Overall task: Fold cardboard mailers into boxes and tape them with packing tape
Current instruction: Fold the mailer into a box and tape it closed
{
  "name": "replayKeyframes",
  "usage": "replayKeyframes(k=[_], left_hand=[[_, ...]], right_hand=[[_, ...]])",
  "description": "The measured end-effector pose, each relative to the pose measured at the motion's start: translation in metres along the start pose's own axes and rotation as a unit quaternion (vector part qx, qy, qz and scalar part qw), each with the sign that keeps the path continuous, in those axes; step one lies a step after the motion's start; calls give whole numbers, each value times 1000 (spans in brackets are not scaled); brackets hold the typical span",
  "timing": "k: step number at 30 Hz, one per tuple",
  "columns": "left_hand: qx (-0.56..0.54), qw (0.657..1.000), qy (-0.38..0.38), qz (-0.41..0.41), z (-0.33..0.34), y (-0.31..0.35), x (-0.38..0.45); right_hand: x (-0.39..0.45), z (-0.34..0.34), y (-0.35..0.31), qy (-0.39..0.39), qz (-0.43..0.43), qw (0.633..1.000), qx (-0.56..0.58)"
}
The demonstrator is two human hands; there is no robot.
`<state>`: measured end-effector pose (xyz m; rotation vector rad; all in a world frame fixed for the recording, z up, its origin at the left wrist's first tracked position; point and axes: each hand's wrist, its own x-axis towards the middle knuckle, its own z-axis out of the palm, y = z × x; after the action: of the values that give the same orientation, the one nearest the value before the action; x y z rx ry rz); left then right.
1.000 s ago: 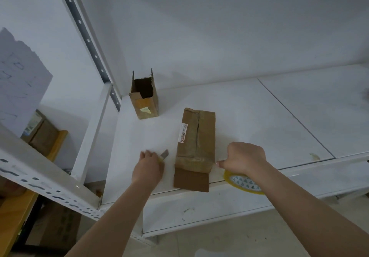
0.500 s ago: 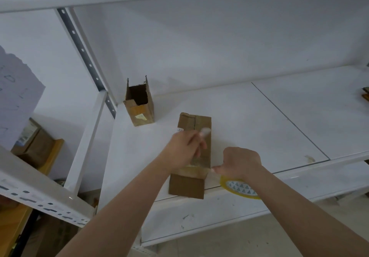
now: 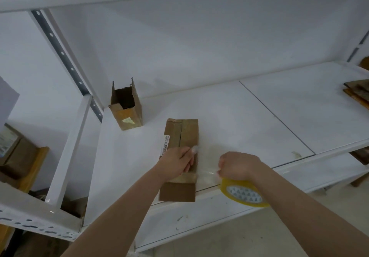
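A long brown cardboard box [image 3: 182, 134] lies flat on the white shelf [image 3: 259, 117], its near end hanging over the front edge. My left hand [image 3: 176, 163] rests on top of the box and grips a small pale cutter [image 3: 194, 149] at the box's right edge. My right hand [image 3: 237, 165] holds a yellow packing tape roll [image 3: 244, 195] just off the front edge. A clear strip of tape [image 3: 207, 175] stretches from the box's near end to the roll. The roll's upper part is hidden by my fingers.
A second small box [image 3: 126, 109] stands upright with its top open at the back left corner. Flat cardboard sheets [image 3: 357, 91] lie at the far right. A white shelf post [image 3: 65, 143] rises on the left, with brown boxes [image 3: 14, 153] on a lower rack beyond it.
My left hand picked the cutter up from the shelf left of the box and brought it onto the box by the tape. My right hand pulled the roll a little further right.
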<state>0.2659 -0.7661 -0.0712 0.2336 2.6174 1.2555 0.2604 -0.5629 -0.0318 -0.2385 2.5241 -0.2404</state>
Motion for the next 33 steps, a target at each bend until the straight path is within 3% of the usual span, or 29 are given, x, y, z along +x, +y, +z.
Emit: replayKeyframes(k=[3,7,12,17,19,22,25,30,33], left_hand=[[14,1000,-8,10,-1,1,-4],[85,992,-91,16,-9,13,-9],[275,949,-155,27,-4,34,-5],[403,905,-136,-18,14,51,3],[404,905,-133,-16,13,53,2],[274,950,-147,-12,-3,45,-4],[118,985,-116,-44,-13,33,-9],[287,956,-2,-64,15,25,0],[306,949,43,-65,24,28,2]], right_hand=[[-2,-1,1,-19,5,1000,11],[-9,-4,8,-12,-1,995,96],[-11,3,7,13,6,993,119],[-17,4,1,46,9,990,132],[-21,6,3,47,13,986,159],[-25,9,9,39,29,973,224],[-25,13,10,22,31,959,282],[-20,18,12,2,40,955,294],[-13,16,15,-22,57,955,289]])
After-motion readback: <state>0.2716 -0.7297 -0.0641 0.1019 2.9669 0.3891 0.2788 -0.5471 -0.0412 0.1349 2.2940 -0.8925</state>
